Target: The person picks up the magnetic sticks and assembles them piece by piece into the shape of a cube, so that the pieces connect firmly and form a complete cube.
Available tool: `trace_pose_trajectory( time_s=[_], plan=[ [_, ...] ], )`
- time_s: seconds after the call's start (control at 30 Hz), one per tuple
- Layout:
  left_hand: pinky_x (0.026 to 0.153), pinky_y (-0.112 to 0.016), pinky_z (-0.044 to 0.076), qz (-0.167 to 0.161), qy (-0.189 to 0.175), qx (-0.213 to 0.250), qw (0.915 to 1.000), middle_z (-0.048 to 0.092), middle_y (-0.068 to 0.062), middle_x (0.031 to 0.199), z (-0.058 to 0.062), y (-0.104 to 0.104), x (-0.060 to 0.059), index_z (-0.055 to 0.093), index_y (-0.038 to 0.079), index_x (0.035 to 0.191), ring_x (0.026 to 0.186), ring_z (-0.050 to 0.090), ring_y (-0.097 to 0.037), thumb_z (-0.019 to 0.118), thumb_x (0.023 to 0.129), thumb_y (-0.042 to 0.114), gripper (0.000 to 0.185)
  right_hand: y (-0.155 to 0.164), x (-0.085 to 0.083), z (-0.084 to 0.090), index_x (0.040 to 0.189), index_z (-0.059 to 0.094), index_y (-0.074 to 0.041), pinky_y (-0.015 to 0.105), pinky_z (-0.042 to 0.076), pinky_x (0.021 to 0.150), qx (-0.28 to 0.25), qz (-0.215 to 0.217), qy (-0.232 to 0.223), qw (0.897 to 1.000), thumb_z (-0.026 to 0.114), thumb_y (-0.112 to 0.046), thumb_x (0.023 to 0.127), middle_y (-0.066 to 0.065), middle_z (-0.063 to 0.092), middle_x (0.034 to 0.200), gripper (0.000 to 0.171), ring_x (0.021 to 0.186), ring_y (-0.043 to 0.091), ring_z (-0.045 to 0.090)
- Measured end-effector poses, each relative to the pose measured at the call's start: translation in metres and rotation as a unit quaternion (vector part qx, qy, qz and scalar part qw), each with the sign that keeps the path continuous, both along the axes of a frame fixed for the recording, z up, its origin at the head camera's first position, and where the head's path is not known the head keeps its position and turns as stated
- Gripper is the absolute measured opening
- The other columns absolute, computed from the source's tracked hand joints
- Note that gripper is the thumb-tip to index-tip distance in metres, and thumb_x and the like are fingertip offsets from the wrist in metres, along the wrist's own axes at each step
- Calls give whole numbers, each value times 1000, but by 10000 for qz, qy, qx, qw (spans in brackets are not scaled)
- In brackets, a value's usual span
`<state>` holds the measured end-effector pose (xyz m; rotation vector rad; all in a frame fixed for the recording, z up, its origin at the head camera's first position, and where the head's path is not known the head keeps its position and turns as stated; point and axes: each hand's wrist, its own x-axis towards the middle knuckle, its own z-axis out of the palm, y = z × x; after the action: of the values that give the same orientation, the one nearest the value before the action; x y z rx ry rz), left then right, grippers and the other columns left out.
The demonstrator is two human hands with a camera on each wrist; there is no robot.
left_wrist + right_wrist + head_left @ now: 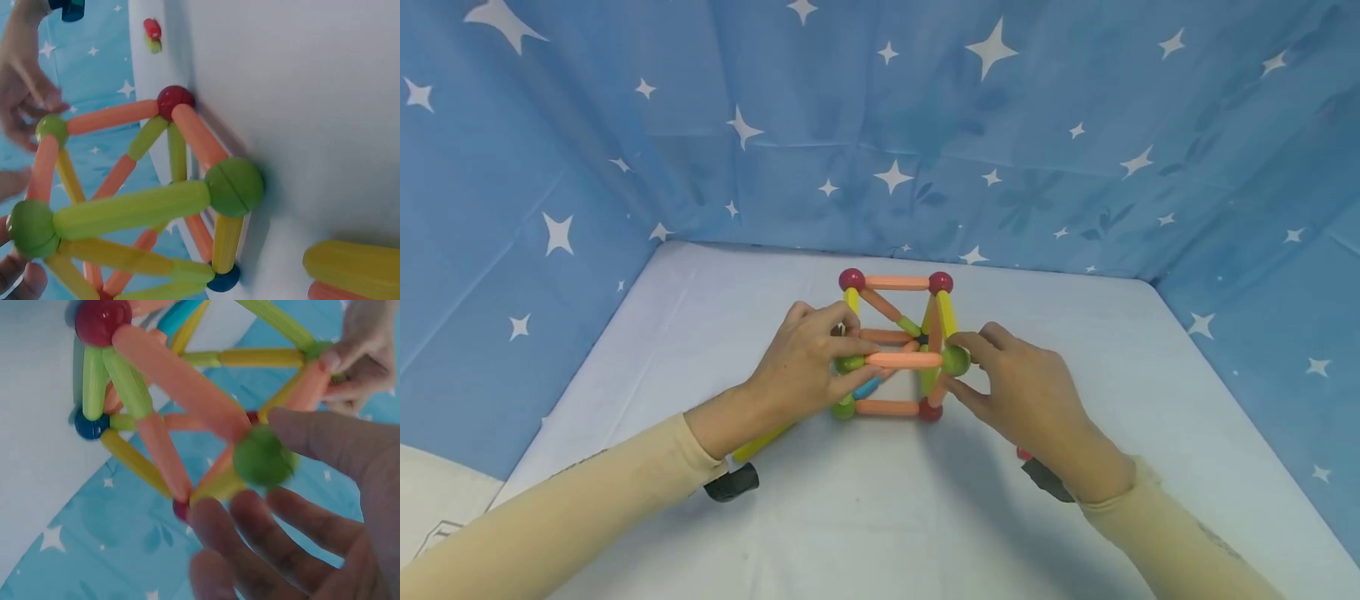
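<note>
Both hands pinch the top corners of a cube frame [895, 350] made of rods and balls.

Left hand [805, 367] pinches the green ball [848, 363] at the near top corner, at 9 o'clock of the frame, fingers curled round it. Right hand [1022, 392] pinches the other green ball [956, 360] at 3 o'clock between thumb and forefinger; its other fingers are spread loosely. An orange rod [902, 360] joins the two balls. The frame stands on the white table [880, 517], near its middle, at 12 o'clock from the person. A loose yellow rod [760, 443] lies on the table under the left wrist, at about 8 o'clock of the frame. Blue star cloth [1000, 125] hangs behind.
</note>
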<state>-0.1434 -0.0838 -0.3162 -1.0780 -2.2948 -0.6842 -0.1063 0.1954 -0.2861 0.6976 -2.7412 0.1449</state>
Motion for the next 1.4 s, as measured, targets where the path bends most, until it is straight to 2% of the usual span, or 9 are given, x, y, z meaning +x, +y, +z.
trace_pose_trajectory(
  time_s=[0.17, 0.27, 0.37, 0.5, 0.7, 0.97, 1.17, 1.27, 1.4],
  plan=[
    [75, -40, 32, -357, -572, 791, 9946, 62, 7, 90, 4, -12, -3, 81, 20, 103, 74, 53, -8, 84, 84, 27, 20, 27, 0, 9, 123, 71, -15, 37, 58, 65, 595, -420, -1092, 9914, 86, -24, 82, 3, 69, 99, 45, 85, 20, 68],
    [78, -40, 34, -608, -879, 1329, 9854, 66, 11, 89, 5, -19, -5, 78, 19, 91, 80, 58, -8, 83, 85, 17, 7, 49, -4, 3, 119, 74, -15, 49, 58, 81, 998, -550, -2085, 9714, 85, -15, 82, 6, 70, 108, 38, 99, 28, 68],
    [78, -39, 35, -785, -1004, 1410, 9818, 68, 14, 90, 4, -24, -5, 79, 18, 87, 84, 62, -7, 84, 84, 16, 6, 66, -9, -15, 120, 74, -15, 54, 54, 90, 1079, -638, -2985, 9461, 83, -16, 84, 6, 68, 115, 37, 109, 32, 64],
    [76, -38, 34, -896, -1036, 1386, 9808, 69, 12, 92, 1, -25, -4, 81, 17, 91, 85, 63, -6, 86, 82, 16, 10, 78, -12, -37, 120, 73, -17, 53, 53, 91, 955, -740, -3492, 9292, 82, -23, 85, 0, 68, 111, 36, 105, 26, 63],
    [76, -39, 32, -908, -928, 1391, 9817, 68, 12, 92, 0, -26, -4, 81, 17, 92, 84, 64, -10, 87, 81, 15, 12, 77, -15, -49, 117, 72, -17, 48, 55, 85, 784, -559, -3446, 9338, 80, -18, 86, -5, 66, 100, 32, 92, 19, 61],
    [77, -39, 32, -892, -980, 1387, 9814, 68, 13, 92, -1, -25, -4, 81, 17, 91, 85, 62, -5, 87, 81, 16, 13, 64, -11, -53, 112, 74, -19, 48, 54, 90, 1064, -221, -3038, 9465, 79, -9, 87, -6, 65, 97, 27, 90, 18, 61],
    [78, -39, 33, -827, -1028, 1342, 9821, 67, 13, 92, 0, -25, -3, 81, 18, 91, 85, 62, -4, 88, 80, 18, 13, 39, -1, -51, 113, 77, -17, 31, 57, 79, 793, 642, -2664, 9585, 79, -8, 88, -7, 62, 97, 27, 80, 8, 58],
    [79, -40, 33, -828, -1006, 1337, 9824, 67, 13, 91, 0, -25, -3, 81, 17, 91, 85, 62, -4, 88, 80, 18, 12, 22, 6, -51, 114, 77, -18, 22, 55, 71, 593, 1145, -2517, 9592, 80, -13, 88, -6, 60, 102, 26, 76, 5, 56],
    [79, -40, 33, -826, -981, 1329, 9828, 67, 13, 91, 0, -24, -3, 81, 17, 90, 85, 62, -4, 88, 80, 18, 12, 2, 14, -54, 108, 75, -17, 21, 54, 70, 475, 1663, -2354, 9564, 80, -18, 88, -3, 58, 108, 21, 74, 3, 55]
  ],
)
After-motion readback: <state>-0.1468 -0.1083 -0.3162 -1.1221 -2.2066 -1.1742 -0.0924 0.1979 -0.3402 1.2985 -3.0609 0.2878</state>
